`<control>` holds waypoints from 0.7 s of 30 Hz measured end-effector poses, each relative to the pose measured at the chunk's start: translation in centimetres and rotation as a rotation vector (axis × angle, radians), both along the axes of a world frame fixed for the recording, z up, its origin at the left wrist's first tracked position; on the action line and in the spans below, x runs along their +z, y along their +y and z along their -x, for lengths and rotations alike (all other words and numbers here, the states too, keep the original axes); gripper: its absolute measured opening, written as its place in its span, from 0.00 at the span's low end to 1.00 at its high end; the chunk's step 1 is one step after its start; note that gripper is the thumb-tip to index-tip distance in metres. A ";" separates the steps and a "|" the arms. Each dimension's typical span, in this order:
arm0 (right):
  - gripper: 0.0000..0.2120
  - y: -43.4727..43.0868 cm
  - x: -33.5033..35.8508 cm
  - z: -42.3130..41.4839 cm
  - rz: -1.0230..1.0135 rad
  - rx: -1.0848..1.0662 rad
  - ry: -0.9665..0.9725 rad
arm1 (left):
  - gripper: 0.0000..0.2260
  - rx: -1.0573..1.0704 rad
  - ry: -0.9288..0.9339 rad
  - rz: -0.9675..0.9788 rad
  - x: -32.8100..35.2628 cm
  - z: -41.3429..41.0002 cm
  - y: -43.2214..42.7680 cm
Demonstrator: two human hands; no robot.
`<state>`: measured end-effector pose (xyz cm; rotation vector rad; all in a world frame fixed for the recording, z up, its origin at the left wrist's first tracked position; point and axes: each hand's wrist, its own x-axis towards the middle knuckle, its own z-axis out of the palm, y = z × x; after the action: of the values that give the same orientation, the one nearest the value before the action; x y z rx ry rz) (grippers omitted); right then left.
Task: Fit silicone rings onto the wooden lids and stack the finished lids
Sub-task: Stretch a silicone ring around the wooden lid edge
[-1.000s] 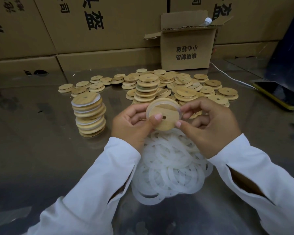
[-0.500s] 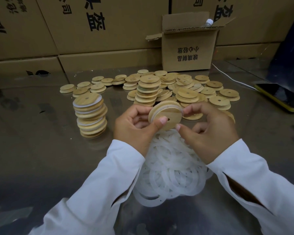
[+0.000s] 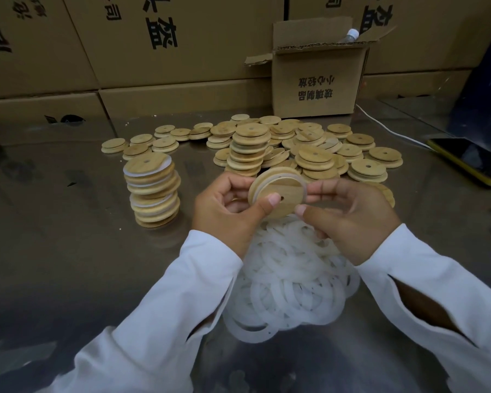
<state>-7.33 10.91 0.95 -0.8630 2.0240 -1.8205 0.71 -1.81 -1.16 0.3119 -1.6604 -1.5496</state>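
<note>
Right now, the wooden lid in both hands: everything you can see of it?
The wooden lid is a round, pale, stepped wood disc with a small hole near its middle. It is tilted up, face toward the camera, above the pile of loose rings. A translucent white silicone ring lies around its rim; whether fully seated, I cannot tell. The left hand pinches its left side, thumb on the face; the right hand pinches the right edge.
</note>
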 end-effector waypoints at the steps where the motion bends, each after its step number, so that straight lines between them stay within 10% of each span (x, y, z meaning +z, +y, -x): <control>1: 0.10 0.0 0.1 0.1 -0.010 0.006 -0.003 | 0.10 -0.005 0.000 -0.003 0.0 0.0 0.0; 21: 0.11 0.1 0.1 0.5 0.026 0.025 -0.102 | 0.08 -0.007 -0.029 -0.059 0.0 0.0 0.0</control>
<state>-7.83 11.06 1.05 -0.7821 1.9230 -1.8417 0.70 -1.81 -1.14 0.3618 -1.6421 -1.6078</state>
